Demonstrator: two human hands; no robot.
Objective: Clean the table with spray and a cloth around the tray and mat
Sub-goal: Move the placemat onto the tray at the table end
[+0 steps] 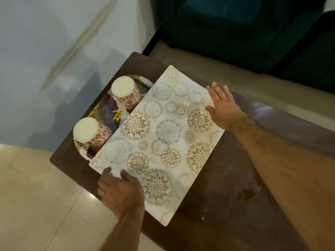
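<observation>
Left hand (119, 192) and right hand (223, 107) press flat, fingers straight, on the rectangular floral mat (163, 142). Mat overlaps the oval tray (82, 151) on the dusty dark wooden table (235, 187).

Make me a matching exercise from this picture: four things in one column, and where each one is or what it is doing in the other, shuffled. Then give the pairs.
Things:
1. mat
2. two cups
3. left hand
4. right hand

Places or states:
A. upside down on the tray
B. lies flat on the mat's far edge, fingers straight
C. lies on the table, overlapping the tray's edge
D. at the mat's near corner, by the table edge

Pairs: 1-C, 2-A, 3-D, 4-B
</observation>
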